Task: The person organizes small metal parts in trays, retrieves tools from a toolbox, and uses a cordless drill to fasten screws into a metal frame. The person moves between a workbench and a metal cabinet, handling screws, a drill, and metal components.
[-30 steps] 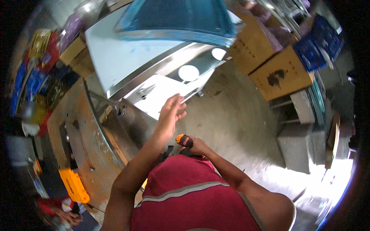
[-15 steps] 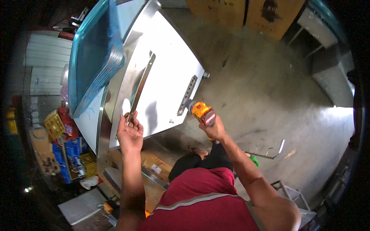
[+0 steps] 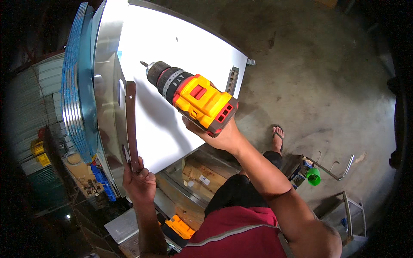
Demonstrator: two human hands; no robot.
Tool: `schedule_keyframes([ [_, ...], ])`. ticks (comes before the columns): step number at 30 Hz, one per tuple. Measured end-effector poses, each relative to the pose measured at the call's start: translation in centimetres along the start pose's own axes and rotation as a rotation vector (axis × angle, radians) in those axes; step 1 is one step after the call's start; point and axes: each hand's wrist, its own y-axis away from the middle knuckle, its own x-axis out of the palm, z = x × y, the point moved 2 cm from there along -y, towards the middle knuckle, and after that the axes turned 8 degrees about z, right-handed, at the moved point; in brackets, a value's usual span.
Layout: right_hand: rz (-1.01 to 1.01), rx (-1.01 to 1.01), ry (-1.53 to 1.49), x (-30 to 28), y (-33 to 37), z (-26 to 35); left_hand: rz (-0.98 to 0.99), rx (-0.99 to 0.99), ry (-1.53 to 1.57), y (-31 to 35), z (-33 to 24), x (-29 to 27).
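Observation:
My right hand [image 3: 223, 136] is wrapped round the handle of a yellow and black cordless drill [image 3: 202, 98]. The drill is raised over a large white panel [image 3: 159, 146], and its bit points up and left toward the panel's metal edge [image 3: 107, 86]. Lower left, the fingers of my left hand [image 3: 140, 185] are closed on the bottom end of a long narrow metal strip [image 3: 132, 116] with a small hole near its top. That strip stands along the metal edge. The drill's bit is apart from it.
A slotted metal bracket [image 3: 232, 81] lies at the panel's right edge. Blue-wrapped sheets [image 3: 73, 90] lean at the left. Below are a cardboard box [image 3: 206, 176] and an orange tool [image 3: 180, 226]. On the floor at right are a green cup [image 3: 313, 176] and a bent metal tube [image 3: 344, 170].
My right hand has brought the drill up and left, away from the slotted bracket. My left hand, palm up with loose fingers before, is now closed on the strip. The view has shifted.

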Motion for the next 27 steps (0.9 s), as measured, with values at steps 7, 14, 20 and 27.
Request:
schedule_keyframes([
  [7,-0.025,-0.056,0.049,0.4,-0.9,-1.2,-0.085,0.038,-0.009,-0.2,0.8,-0.4],
  [14,0.128,0.094,-0.054,1.0,-2.9,-2.5,0.102,0.045,0.062,-0.4,-0.1,-1.0],
  [20,0.069,0.069,-0.184,2.8,-4.7,-3.6,0.026,0.035,0.094,-0.3,-0.1,-0.9],
  [27,0.168,0.245,-0.440,3.8,-5.1,-4.1,0.088,0.012,0.079,-0.3,0.2,-0.4],
])
